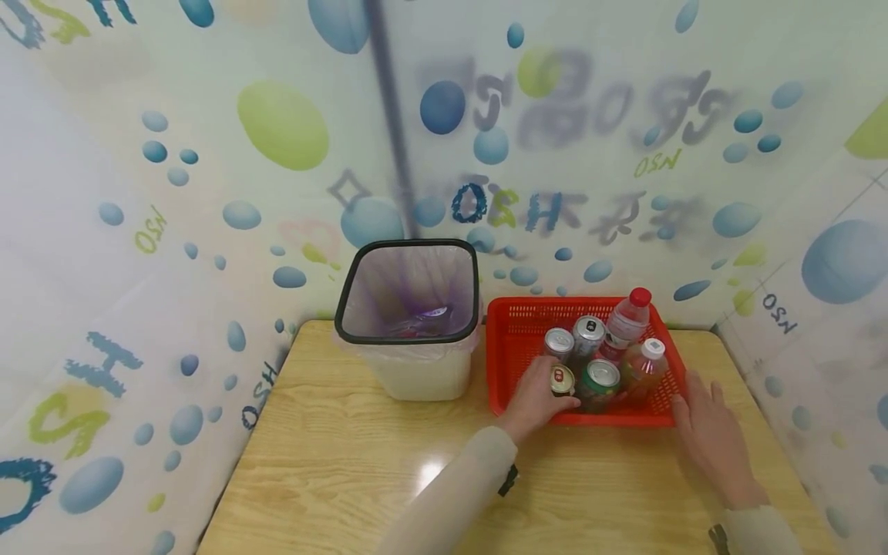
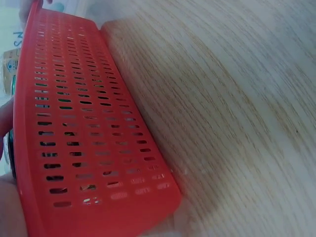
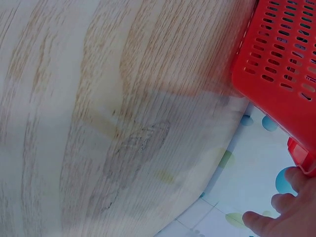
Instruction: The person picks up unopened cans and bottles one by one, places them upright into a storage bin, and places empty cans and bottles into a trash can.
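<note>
My left hand (image 1: 537, 395) reaches over the front rim of a red plastic basket (image 1: 516, 307), with thumb and fingers around a dark can with a gold top (image 1: 562, 378). Beside that can stand a green can (image 1: 600, 375) and two silver-topped cans, one (image 1: 558, 341) at the left and another (image 1: 589, 330) behind. A red-capped bottle (image 1: 627, 317) and a white-capped bottle (image 1: 645, 362) lean at the basket's right. My right hand (image 1: 714, 435) lies along the basket's right end, fingers extended; in the right wrist view its fingers (image 3: 284, 202) are at the rim.
Left of the basket stands a bin (image 1: 419, 374) with a black rim and a plastic liner, some crumpled items inside. Both stand on a wood-grain table (image 1: 333, 455). A patterned sheet (image 1: 277, 193) with blue and green spots hangs behind and at both sides.
</note>
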Motion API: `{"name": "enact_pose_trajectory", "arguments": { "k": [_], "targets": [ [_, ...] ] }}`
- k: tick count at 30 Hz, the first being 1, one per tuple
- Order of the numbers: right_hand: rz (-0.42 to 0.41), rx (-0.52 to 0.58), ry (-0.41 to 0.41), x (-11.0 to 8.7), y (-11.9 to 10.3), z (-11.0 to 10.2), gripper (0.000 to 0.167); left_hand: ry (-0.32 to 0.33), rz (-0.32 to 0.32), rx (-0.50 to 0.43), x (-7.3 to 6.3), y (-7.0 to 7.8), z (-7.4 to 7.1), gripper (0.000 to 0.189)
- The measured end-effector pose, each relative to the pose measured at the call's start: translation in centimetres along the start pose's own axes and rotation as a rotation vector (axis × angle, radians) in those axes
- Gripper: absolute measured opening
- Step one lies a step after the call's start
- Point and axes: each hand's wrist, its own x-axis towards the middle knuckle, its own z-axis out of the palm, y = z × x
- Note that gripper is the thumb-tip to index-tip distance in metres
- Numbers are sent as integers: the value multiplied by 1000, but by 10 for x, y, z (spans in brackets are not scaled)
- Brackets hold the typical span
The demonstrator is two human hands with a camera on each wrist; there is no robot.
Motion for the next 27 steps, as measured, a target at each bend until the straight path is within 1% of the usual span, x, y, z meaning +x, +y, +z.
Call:
{"name": "enact_pose_trajectory", "arguments": {
  "k": [4, 7, 11, 13, 15, 19, 22, 25, 27],
  "targets": [
    [-9, -3, 4, 4, 1, 1, 66, 24, -30, 11, 0, -1, -3, 74],
    [-8, -4, 2, 6, 1, 2, 66, 44, -38, 17, -2, -1, -6, 75],
    [-2, 0, -11, 7, 1, 3, 67, 54, -15, 13, -9, -5, -12, 77],
    [-2, 4, -13, 8, 2, 4, 68, 57, 33, 21, -15, -10, -18, 77],
    [-6, -1, -10, 8, 3, 4, 68, 64, 107, 40, -23, -17, -26, 76],
    [-8, -20, 1, 7, 7, 1, 67, 104, 316, 140, -45, -31, -47, 73],
    [-15, -34, 13, 5, 11, -1, 67, 145, 440, 219, -64, -45, -63, 71],
    [-30, -40, 32, 4, 15, -3, 67, 182, 521, 274, -79, -63, -78, 70],
    [-34, -43, 36, 3, 17, -4, 68, 212, 552, 319, -87, -75, -88, 67]
  ]
}}
